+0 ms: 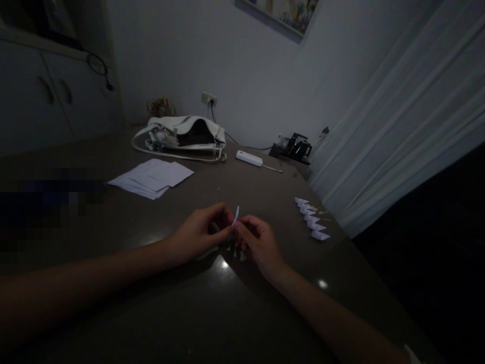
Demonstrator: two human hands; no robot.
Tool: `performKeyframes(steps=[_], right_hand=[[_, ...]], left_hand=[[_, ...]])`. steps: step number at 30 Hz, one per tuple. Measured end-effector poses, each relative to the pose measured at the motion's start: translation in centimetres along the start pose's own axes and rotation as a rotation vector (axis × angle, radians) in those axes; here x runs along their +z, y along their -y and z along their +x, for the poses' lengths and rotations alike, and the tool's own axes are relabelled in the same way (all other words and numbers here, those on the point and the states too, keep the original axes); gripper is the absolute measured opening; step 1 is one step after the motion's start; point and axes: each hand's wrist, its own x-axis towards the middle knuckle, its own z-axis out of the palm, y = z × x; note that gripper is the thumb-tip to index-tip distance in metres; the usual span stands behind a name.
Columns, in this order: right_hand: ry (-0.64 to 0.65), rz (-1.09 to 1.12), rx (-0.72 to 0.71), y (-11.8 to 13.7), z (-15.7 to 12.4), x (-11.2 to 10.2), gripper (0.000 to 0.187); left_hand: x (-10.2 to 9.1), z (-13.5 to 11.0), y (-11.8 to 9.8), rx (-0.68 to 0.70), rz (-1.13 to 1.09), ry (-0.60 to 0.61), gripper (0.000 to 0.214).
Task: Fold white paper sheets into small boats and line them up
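Observation:
Between my two hands, just above the dark table (212, 313), is a small folded piece of white paper (236, 215), seen nearly edge-on and standing upright. My left hand (212, 227) pinches its lower end with thumb and fingers. From the other side my right hand (257, 240) grips the same piece, thumb pressed against it. The fingertips of both hands almost meet and hide the lower part of the paper. To the right lies a slanting row of several small folded paper pieces (312, 222). A loose stack of white paper sheets (151, 177) rests at the left.
A white handbag (182, 136) with its top gaping stands at the table's back. Right of it lies a white power bank (249, 158) with a short cable. A black kettle (299, 146) sits at the far right corner, beside a white curtain (394, 106).

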Motion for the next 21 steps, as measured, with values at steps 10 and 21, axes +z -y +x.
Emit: performKeyframes(steps=[10, 21], right_hand=[[0.048, -0.066, -0.052, -0.16, -0.09, -0.17, 0.023], [0.047, -0.048, -0.058, -0.27, -0.06, -0.56, 0.012]], left_hand=[[0.06, 0.09, -0.14, 0.022, 0.002, -0.034, 0.018], [0.12, 0.09, 0.39, 0.056, 0.104, -0.072, 0.024]])
